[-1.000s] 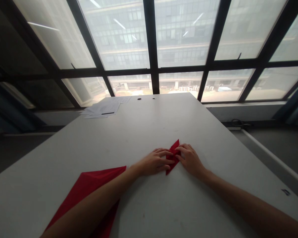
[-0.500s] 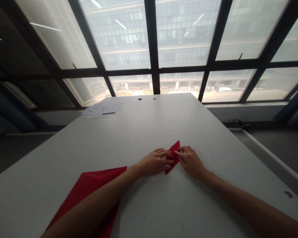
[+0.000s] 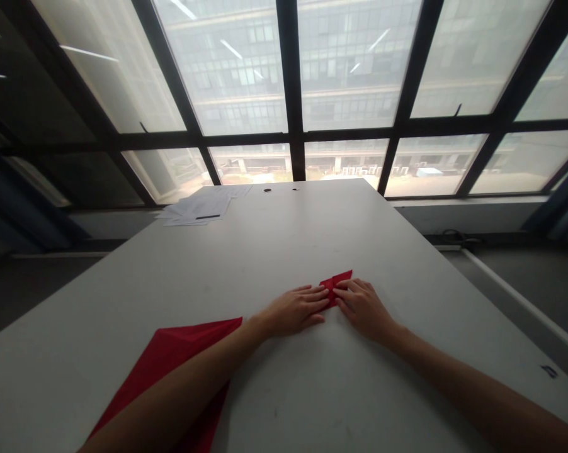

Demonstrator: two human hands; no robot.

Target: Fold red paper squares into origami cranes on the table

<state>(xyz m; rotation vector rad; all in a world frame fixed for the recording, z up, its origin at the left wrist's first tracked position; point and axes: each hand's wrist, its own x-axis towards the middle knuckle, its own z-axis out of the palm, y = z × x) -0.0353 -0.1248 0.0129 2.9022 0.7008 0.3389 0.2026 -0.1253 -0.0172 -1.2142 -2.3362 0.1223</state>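
Note:
A small folded piece of red paper (image 3: 341, 277) lies on the white table between my two hands, partly covered by fingers. My left hand (image 3: 295, 311) rests flat, fingers stretched out, with the fingertips on the paper's left part. From the right, my right hand (image 3: 367, 309) has bent fingers closed at the paper's near right edge. Under my left forearm is a larger sheet of red paper (image 3: 164, 349) with a folded or raised corner; the arm hides part of it.
White papers (image 3: 194, 207) are spread at the table's far left, with a dark strip (image 3: 208, 217) on them. The white table (image 3: 293, 245) runs up to a large framed window (image 3: 345, 69). A small dark mark (image 3: 549, 371) shows near the right edge.
The small red paper has turned clockwise, its far tip now further right and its lower tip no longer showing below my left fingers. My left hand has flattened onto it.

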